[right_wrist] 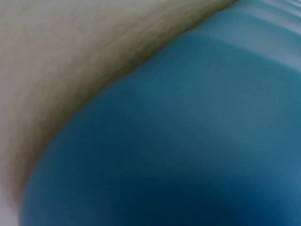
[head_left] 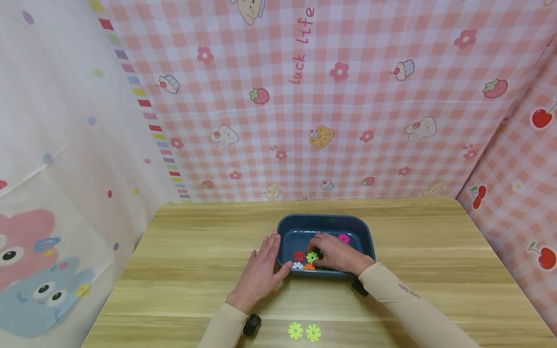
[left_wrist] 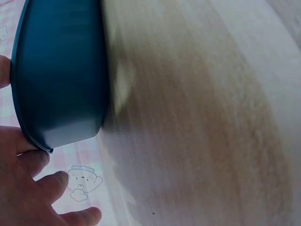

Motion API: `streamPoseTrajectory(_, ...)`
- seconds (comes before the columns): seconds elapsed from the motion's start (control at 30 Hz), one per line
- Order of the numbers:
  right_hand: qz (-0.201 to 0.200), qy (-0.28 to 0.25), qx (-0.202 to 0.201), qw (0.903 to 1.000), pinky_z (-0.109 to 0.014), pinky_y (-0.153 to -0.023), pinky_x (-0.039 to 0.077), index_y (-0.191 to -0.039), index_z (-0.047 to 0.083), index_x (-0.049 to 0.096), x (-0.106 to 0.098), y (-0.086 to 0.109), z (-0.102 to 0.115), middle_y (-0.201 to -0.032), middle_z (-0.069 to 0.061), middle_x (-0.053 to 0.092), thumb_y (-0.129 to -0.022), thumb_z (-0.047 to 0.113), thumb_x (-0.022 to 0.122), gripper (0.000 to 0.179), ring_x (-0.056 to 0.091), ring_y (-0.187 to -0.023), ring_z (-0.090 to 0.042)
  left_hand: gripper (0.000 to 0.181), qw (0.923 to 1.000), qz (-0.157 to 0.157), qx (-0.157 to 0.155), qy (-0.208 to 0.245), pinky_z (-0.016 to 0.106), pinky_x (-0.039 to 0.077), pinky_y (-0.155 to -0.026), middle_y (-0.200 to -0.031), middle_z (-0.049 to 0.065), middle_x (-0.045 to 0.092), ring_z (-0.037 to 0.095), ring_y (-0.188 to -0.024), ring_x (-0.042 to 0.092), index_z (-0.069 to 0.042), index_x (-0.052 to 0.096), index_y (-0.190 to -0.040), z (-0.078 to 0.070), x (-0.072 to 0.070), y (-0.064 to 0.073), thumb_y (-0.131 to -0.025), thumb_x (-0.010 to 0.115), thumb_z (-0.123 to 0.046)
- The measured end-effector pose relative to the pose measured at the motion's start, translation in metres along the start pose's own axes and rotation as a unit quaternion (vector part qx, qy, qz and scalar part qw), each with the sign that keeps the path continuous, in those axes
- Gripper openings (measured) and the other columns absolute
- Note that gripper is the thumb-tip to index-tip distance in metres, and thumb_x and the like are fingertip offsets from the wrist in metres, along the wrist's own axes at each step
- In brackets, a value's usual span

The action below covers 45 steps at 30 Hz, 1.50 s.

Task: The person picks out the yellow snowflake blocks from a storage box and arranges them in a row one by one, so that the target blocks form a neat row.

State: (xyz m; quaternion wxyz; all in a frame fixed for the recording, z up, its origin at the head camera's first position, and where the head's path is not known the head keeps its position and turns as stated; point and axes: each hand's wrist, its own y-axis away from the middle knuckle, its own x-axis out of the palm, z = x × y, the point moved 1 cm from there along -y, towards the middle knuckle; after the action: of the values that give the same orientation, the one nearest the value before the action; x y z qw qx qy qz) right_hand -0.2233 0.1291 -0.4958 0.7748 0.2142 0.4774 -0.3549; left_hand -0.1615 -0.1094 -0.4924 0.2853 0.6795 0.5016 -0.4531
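Note:
A dark blue rectangular tub (head_left: 324, 220) holds several notched plastic discs. A red disc (head_left: 299, 256), a yellow-green disc (head_left: 312, 257), a white disc (head_left: 298, 265) and an orange disc (head_left: 309, 266) lie towards its front left, and a pink disc (head_left: 344, 238) towards the back right. My left hand (head_left: 259, 274) rests against the tub's left end, its fingers extended and its thumb by the front rim. Over that front rim my right hand (head_left: 337, 253) reaches in, fingers bent down beside the yellow-green disc. Whether the fingertips pinch a disc is hidden.
Two yellow-green discs, a left one (head_left: 295, 331) and a right one (head_left: 313, 333), lie side by side on the wooden table (head_left: 196, 251) near its front. Behind the table hangs a pink checked cloth (head_left: 278, 121). In the right wrist view, the tub's outer wall (right_wrist: 178, 132) fills most of the picture.

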Motion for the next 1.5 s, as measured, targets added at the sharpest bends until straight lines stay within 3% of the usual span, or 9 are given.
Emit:
streamPoseTrajectory(0.2,-0.009,0.022,-0.020,0.9995,-0.042,-0.093,0.056,-0.111,0.010,0.075,0.000,0.002,-0.001,-0.108,-0.002,0.068,-0.089,0.021,0.084,0.026,0.064,-0.101,-0.021,0.081,1.0000,0.003,-0.003,0.001,0.066,0.028,-0.118,-0.172,0.009,0.020,0.034,-0.156,0.023,-0.003,0.027,-0.163,0.000,0.001,0.001,-0.105,0.051,-0.054)
streamPoseTrajectory(0.5,-0.010,0.031,-0.017,0.9993,-0.040,-0.091,0.058,-0.115,0.009,0.078,-0.004,0.006,-0.001,-0.110,-0.002,0.070,-0.092,0.025,0.080,0.028,0.067,-0.100,-0.019,0.081,0.9999,0.009,-0.008,0.001,0.065,0.027,-0.119,-0.172,0.009,0.020,0.033,-0.157,0.022,-0.004,0.026,-0.164,0.000,0.001,0.001,-0.105,0.051,-0.054)
streamPoseTrajectory(0.97,-0.023,-0.072,0.001,0.9971,-0.032,-0.084,0.060,-0.109,0.009,0.079,-0.013,0.010,-0.003,-0.103,0.002,0.074,-0.097,0.007,0.072,0.014,0.066,-0.091,-0.010,0.082,0.9999,0.010,-0.013,-0.001,0.064,0.027,-0.119,-0.172,0.009,0.020,0.033,-0.156,0.022,-0.004,0.026,-0.164,0.000,0.003,0.002,-0.105,0.050,-0.056)
streamPoseTrajectory(1.2,-0.059,-0.098,0.008,0.9934,-0.028,-0.082,0.058,-0.112,0.011,0.079,-0.023,0.017,-0.002,-0.108,0.004,0.075,-0.100,0.007,0.069,0.017,0.068,-0.095,-0.010,0.083,0.9998,0.011,-0.013,-0.007,0.064,0.027,-0.119,-0.172,0.009,0.019,0.033,-0.157,0.022,-0.004,0.025,-0.164,0.001,0.002,0.001,-0.105,0.049,-0.056)
streamPoseTrajectory(1.5,-0.114,-0.124,-0.008,0.9857,-0.026,-0.075,0.057,-0.112,0.012,0.080,-0.033,0.031,0.004,-0.103,0.006,0.074,-0.098,0.007,0.071,0.018,0.063,-0.085,-0.004,0.081,1.0000,0.001,-0.004,0.001,0.065,0.028,-0.118,-0.171,0.011,0.022,0.035,-0.156,0.024,-0.002,0.028,-0.163,0.001,0.001,0.000,-0.105,0.053,-0.052)
